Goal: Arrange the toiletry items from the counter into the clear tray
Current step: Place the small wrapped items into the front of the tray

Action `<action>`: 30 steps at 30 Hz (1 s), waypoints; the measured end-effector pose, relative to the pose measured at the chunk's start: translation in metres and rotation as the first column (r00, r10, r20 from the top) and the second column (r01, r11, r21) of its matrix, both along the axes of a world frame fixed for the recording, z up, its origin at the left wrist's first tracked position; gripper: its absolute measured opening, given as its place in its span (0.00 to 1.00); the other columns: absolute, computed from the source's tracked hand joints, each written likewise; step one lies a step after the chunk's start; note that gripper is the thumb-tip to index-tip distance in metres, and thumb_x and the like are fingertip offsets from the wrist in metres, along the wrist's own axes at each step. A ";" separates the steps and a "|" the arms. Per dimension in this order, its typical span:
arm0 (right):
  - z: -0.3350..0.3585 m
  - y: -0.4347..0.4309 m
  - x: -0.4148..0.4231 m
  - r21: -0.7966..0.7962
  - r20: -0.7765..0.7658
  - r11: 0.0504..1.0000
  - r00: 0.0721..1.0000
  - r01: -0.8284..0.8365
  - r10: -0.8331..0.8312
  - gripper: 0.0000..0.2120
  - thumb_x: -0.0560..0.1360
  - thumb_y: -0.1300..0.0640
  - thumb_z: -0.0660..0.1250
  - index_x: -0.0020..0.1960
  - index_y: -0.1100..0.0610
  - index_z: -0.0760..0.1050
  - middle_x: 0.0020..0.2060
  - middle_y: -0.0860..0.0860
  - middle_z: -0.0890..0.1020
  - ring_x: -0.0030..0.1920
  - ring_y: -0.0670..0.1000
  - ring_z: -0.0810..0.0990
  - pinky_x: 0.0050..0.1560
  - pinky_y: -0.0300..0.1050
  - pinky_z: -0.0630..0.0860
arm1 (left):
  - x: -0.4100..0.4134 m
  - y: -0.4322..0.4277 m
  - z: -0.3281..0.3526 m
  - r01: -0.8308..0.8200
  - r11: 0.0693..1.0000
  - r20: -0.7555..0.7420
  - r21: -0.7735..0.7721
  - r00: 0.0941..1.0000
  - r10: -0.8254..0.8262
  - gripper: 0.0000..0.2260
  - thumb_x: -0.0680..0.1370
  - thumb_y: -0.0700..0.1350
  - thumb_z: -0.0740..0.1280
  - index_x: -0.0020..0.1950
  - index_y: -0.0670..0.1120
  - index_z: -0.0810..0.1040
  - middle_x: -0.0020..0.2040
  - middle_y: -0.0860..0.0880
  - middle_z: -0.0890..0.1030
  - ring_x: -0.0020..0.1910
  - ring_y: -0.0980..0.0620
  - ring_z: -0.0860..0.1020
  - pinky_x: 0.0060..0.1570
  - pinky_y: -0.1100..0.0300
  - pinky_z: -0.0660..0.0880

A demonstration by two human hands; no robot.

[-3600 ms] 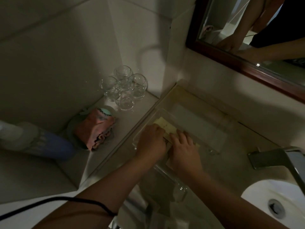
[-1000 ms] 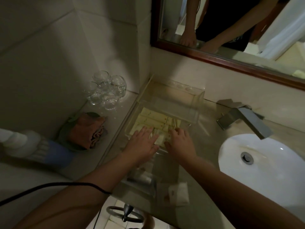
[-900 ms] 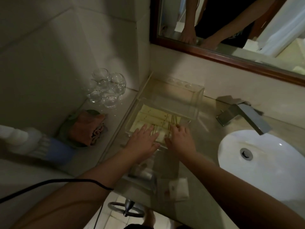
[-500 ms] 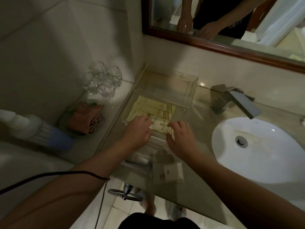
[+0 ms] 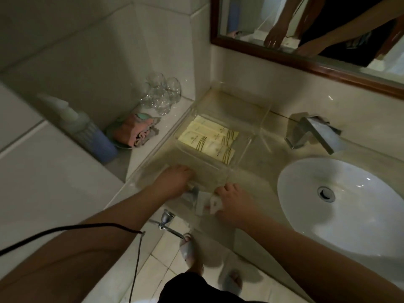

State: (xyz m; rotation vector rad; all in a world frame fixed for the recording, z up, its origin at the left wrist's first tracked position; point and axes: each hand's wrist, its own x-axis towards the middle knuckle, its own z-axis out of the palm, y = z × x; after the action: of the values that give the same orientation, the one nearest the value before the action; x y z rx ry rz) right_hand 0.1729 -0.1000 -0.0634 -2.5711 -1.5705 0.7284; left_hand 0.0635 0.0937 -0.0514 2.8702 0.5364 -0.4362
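Observation:
A clear tray (image 5: pixel 246 145) stands on the counter against the back wall. Several pale yellow packets (image 5: pixel 207 138) lie side by side in its middle section; the far section looks empty. My left hand (image 5: pixel 175 182) rests at the tray's near edge with its fingers curled down over a small, blurred item (image 5: pixel 192 191); its grip is hidden. My right hand (image 5: pixel 234 201), just right of it, pinches a small white packet (image 5: pixel 215 203) at the counter's front edge. Another flat white packet (image 5: pixel 202 204) lies beneath it.
Several clear glasses (image 5: pixel 161 95), a folded pink cloth (image 5: pixel 137 132) on a dish and a white bottle with a blue base (image 5: pixel 87 130) sit on the left ledge. A metal faucet (image 5: pixel 314 132) and white basin (image 5: pixel 341 202) lie right. A black cable (image 5: pixel 87 226) crosses my left forearm.
Both hands have come back out of the tray to the counter's front edge, leaving the yellow packets lying in it. My right hand has taken hold of the white packet.

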 end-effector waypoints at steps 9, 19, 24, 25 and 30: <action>0.003 0.004 0.009 0.012 -0.196 0.977 0.958 0.215 -0.209 0.12 0.74 0.55 0.63 0.57 0.53 0.76 0.53 0.53 0.79 0.54 0.54 0.77 0.49 0.44 0.70 | -0.001 0.000 0.003 -0.062 0.998 -0.074 -0.029 0.995 0.060 0.28 0.70 0.59 0.69 0.66 0.51 0.71 0.63 0.46 0.73 0.61 0.45 0.71 0.59 0.52 0.70; 0.031 0.030 0.036 0.030 -0.585 0.831 0.684 0.555 -0.436 0.12 0.75 0.59 0.66 0.58 0.54 0.75 0.49 0.50 0.80 0.50 0.51 0.80 0.37 0.39 0.74 | -0.010 0.012 0.003 0.114 0.993 -0.193 0.012 0.975 -0.110 0.23 0.73 0.50 0.69 0.66 0.49 0.71 0.65 0.47 0.70 0.62 0.46 0.69 0.59 0.53 0.69; 0.039 0.051 0.049 0.045 -0.686 0.745 0.563 0.666 -0.461 0.09 0.73 0.61 0.69 0.52 0.51 0.75 0.47 0.52 0.82 0.46 0.52 0.81 0.37 0.42 0.76 | -0.001 0.028 0.020 -0.088 0.972 -0.037 -0.217 0.996 0.082 0.12 0.72 0.45 0.69 0.55 0.49 0.75 0.51 0.49 0.79 0.48 0.49 0.77 0.49 0.53 0.76; 0.041 0.055 0.052 0.050 -0.690 0.725 0.548 0.687 -0.472 0.09 0.73 0.61 0.69 0.52 0.52 0.75 0.46 0.52 0.83 0.44 0.51 0.82 0.36 0.41 0.75 | 0.002 0.034 0.023 -0.107 0.964 -0.001 -0.241 0.994 0.111 0.11 0.71 0.45 0.69 0.52 0.48 0.75 0.48 0.49 0.79 0.46 0.49 0.77 0.47 0.53 0.77; 0.046 0.074 0.070 0.098 -0.685 0.622 0.506 0.777 -0.524 0.09 0.73 0.60 0.70 0.53 0.55 0.77 0.45 0.53 0.84 0.44 0.51 0.82 0.36 0.41 0.75 | 0.019 0.072 0.033 -0.111 0.958 0.176 -0.263 0.971 0.161 0.09 0.69 0.43 0.70 0.48 0.46 0.75 0.47 0.49 0.77 0.44 0.51 0.74 0.38 0.59 0.68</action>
State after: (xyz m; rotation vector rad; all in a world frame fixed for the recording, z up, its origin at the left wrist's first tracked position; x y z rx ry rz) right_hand 0.2426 -0.0262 -0.0175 -2.0348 -0.3704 0.8675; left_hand 0.0822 0.1661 -0.0183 2.5762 0.5926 -0.1802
